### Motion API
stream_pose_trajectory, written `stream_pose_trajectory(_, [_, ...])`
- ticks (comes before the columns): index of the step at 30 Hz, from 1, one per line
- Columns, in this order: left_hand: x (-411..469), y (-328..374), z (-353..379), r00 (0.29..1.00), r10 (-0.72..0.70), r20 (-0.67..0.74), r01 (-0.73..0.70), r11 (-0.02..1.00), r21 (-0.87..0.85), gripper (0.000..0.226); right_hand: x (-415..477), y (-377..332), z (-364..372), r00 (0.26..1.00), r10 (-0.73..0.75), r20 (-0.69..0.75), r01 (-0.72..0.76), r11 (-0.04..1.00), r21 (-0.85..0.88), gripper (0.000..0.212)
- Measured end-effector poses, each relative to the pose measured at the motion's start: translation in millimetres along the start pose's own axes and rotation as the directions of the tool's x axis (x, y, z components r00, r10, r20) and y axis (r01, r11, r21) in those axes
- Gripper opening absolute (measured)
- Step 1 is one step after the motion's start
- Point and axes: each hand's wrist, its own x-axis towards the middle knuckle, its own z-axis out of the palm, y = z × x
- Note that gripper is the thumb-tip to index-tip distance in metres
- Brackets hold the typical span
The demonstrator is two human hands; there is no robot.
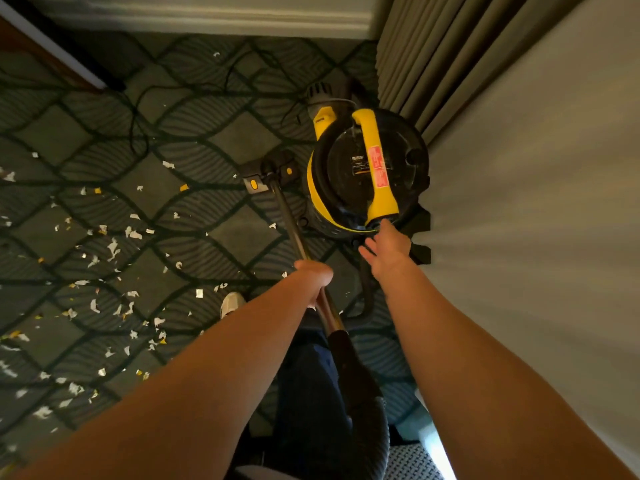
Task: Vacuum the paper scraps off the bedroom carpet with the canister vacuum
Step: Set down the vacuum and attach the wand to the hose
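Observation:
A yellow and black canister vacuum point(367, 171) stands on the patterned carpet point(207, 140) by the curtain. Its metal wand point(294, 226) runs down to a floor nozzle point(268, 176) resting just left of the canister. My left hand point(313, 277) grips the wand partway up. My right hand point(386, 245) reaches to the canister's near rim, below the yellow carry handle point(375, 168), with fingers spread and relaxed. Several white and yellow paper scraps point(114, 247) lie scattered over the carpet on the left.
A dark power cord point(138, 129) loops across the carpet toward the back wall. Grey curtains point(443, 60) hang right of the canister, with a pale wall point(536, 220) beside them. A white shoe point(232, 303) shows near the wand, and a skirting board point(207, 22) runs along the far wall.

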Motion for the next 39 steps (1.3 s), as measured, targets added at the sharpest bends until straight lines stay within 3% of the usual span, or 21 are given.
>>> stream_pose_trajectory(4, [9.8, 6.5, 16.9, 1.000, -0.030, -0.001, 0.030, 1.000, 0.008, 0.046, 13.7, -16.0, 7.0, 0.998, 0.048, 0.048, -0.055, 0.987, 0.150, 0.056])
stream_pose_trajectory(8, [9.9, 14.9, 24.0, 0.997, -0.071, 0.016, 0.070, 0.997, 0.030, 0.044, 26.5, -27.3, 10.8, 0.989, 0.125, 0.082, -0.139, 0.974, 0.181, 0.073])
stream_pose_trajectory(15, [16.3, 21.8, 33.4, 0.995, -0.092, 0.034, 0.093, 0.995, -0.041, 0.045, 39.7, -32.3, 11.0, 0.968, 0.218, 0.122, -0.235, 0.961, 0.149, 0.068])
stream_pose_trajectory(39, [20.3, 15.5, 38.7, 0.991, -0.110, 0.075, 0.114, 0.992, -0.052, 0.028, 43.4, -17.3, 20.5, 0.981, 0.185, 0.050, -0.188, 0.980, 0.064, 0.065])
